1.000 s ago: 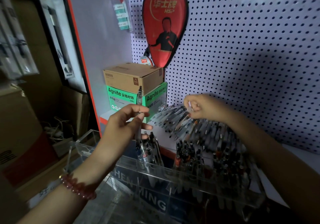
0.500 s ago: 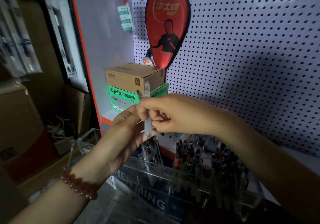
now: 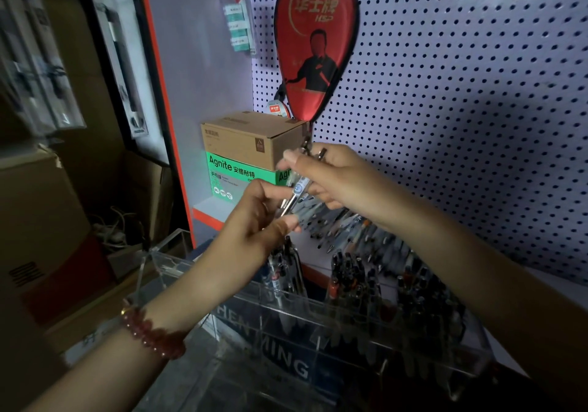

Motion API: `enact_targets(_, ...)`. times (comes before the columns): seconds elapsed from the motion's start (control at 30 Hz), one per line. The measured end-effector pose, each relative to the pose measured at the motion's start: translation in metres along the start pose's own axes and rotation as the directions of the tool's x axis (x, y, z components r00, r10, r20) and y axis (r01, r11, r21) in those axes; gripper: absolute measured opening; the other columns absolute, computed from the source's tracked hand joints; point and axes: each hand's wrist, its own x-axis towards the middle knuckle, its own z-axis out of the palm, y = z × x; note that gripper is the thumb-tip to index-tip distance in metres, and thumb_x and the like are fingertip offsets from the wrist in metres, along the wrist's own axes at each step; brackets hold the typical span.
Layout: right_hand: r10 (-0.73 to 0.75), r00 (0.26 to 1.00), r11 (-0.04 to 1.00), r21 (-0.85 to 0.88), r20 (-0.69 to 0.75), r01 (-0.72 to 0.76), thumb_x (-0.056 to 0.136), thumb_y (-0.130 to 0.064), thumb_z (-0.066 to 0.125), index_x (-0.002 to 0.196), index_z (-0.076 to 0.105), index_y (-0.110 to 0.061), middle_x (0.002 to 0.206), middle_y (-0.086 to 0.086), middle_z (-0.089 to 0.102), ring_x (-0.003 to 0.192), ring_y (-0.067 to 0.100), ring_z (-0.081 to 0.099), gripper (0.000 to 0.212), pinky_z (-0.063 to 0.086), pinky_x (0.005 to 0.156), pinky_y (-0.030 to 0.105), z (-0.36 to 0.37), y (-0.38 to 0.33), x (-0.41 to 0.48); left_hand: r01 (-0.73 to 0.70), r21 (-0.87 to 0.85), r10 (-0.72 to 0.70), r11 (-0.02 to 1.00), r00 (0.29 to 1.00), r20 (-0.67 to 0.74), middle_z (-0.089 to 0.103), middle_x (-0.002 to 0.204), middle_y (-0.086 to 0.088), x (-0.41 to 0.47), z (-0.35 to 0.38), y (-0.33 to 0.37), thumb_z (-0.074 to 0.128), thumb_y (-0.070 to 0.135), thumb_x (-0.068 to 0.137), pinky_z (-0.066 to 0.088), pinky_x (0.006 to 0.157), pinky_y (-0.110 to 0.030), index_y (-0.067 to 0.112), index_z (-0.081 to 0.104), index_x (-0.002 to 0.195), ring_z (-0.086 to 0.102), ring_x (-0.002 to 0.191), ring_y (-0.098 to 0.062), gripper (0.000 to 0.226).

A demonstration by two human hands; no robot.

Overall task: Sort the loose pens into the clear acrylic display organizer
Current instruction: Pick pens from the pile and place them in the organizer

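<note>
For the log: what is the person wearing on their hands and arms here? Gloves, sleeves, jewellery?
No gloves and no sleeves in view: both forearms are bare to the frame edge. The left hand has a bracelet of round dark red beads at its wrist, with one small gold-coloured bead. The right hand shows no ring, watch or band.

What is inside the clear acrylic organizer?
In the organizer, pens stand upright in several compartments. The right forearm covers part of its right end; the floors are too dark to see.
</note>
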Motion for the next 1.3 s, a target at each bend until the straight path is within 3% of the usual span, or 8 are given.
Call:
enact_targets(0.1, -0.032, 0.991, 0.999, -0.041, -0.128, 0.027, 0.098, -0.025, 0.046, 0.085, 0.061, -0.017, 0.038, -0.019, 0.045, 0.037, -0.005, 0.042, 0.021, 0.029, 0.043, 0.009, 0.0, 0.001, 0.004, 0.039, -0.036, -0.039, 0.999, 0.999, -0.007, 0.057, 0.101, -0.018, 0.002, -0.002, 0.0, 0.053, -0.006, 0.085, 0.045, 0.061, -0.012, 0.015, 0.033, 0.092, 0.06, 0.074, -0.004, 0.03)
enact_targets(0.23, -0.137, 0.95, 0.959, -0.277, -0.281, 0.057, 0.093, -0.017, 0.049, 0.071, 0.055, -0.004, 0.049, -0.006, 0.038, 0.039, 0.005, 0.029, 0.026, 0.025, 0.041, 0.021, -0.005, 0.012, 0.007, 0.062, 0.056, -0.063, 0.997, 0.998, 0.017, 0.057, 0.119, -0.004, 0.005, -0.007, -0.007, 0.076, 0.014, 0.068, 0.05, 0.081, -0.019, 0.022, 0.031, 0.096, 0.06, 0.1, -0.007, 0.055)
enact_targets(0.47, 0.183, 0.978, 0.875, -0.469, 0.095, -0.118, 0.094, -0.027, 0.053, 0.095, 0.061, -0.004, 0.067, 0.002, 0.061, 0.042, 0.004, 0.047, 0.024, 0.035, 0.042, 0.017, 0.009, 0.033, 0.003, 0.218, 0.514, -0.276, 0.829, 0.96, 0.039, 0.051, 0.124, 0.007, -0.001, -0.016, -0.027, 0.08, 0.013, 0.072, 0.039, 0.093, -0.016, 0.024, 0.044, 0.117, 0.044, 0.121, -0.004, 0.059)
enact_targets(0.57, 0.315, 0.907, 0.88, -0.444, 0.277, -0.17, 0.094, -0.035, 0.055, 0.088, 0.056, -0.011, 0.068, -0.002, 0.069, 0.051, 0.008, 0.053, 0.025, 0.037, 0.047, 0.018, 0.015, 0.04, 0.005, 0.207, 0.504, -0.271, 0.839, 0.961, 0.055, 0.057, 0.117, 0.007, -0.003, -0.017, -0.028, 0.078, 0.011, 0.074, 0.043, 0.083, -0.008, 0.021, 0.047, 0.118, 0.053, 0.113, -0.005, 0.054)
enact_targets(0.77, 0.337, 0.835, 0.926, -0.312, 0.434, -0.212, 0.101, -0.038, 0.039, 0.099, 0.051, -0.013, 0.07, -0.002, 0.069, 0.045, 0.008, 0.037, 0.028, 0.031, 0.042, 0.017, 0.01, 0.037, 0.009, 0.145, 0.538, -0.223, 0.83, 0.971, 0.083, 0.065, 0.101, 0.008, -0.006, -0.018, -0.029, 0.078, 0.013, 0.075, 0.049, 0.088, -0.038, 0.022, 0.053, 0.111, 0.061, 0.096, -0.011, 0.045)
enact_targets(0.93, 0.345, 0.804, 0.934, -0.263, 0.485, -0.242, 0.1, -0.015, 0.035, 0.083, 0.043, -0.017, 0.069, -0.004, 0.048, 0.062, 0.01, 0.041, 0.019, 0.033, 0.061, 0.023, 0.012, 0.046, 0.01, 0.128, 0.506, -0.175, 0.853, 0.983, 0.046, 0.065, 0.093, 0.011, -0.006, -0.013, -0.03, 0.078, 0.023, 0.074, 0.048, 0.077, -0.022, 0.021, 0.054, 0.104, 0.059, 0.085, -0.003, 0.038)
enact_targets(1.03, 0.35, 0.785, 0.935, -0.248, 0.512, -0.255, 0.096, -0.007, 0.036, 0.091, 0.045, -0.014, 0.069, -0.004, 0.052, 0.065, 0.012, 0.044, 0.012, 0.034, 0.064, 0.026, 0.011, 0.049, 0.013, 0.137, 0.483, -0.151, 0.865, 0.989, -0.01, 0.063, 0.099, 0.009, -0.004, -0.008, -0.035, 0.075, 0.02, 0.077, 0.05, 0.08, -0.029, 0.02, 0.052, 0.103, 0.059, 0.092, -0.008, 0.035)
enact_targets(1.3, 0.293, 0.952, 0.913, -0.323, 0.089, -0.251, 0.097, -0.018, 0.05, 0.101, 0.062, -0.019, 0.07, -0.006, 0.055, 0.057, 0.006, 0.046, 0.013, 0.038, 0.051, 0.015, -0.028, 0.097, 0.05, 0.179, 0.398, -0.144, 0.9, 0.983, -0.115, 0.063, 0.097, 0.004, 0.013, -0.014, -0.033, 0.056, 0.018, 0.092, 0.045, 0.077, -0.016, 0.011, 0.058, 0.099, 0.059, 0.094, -0.005, 0.01)
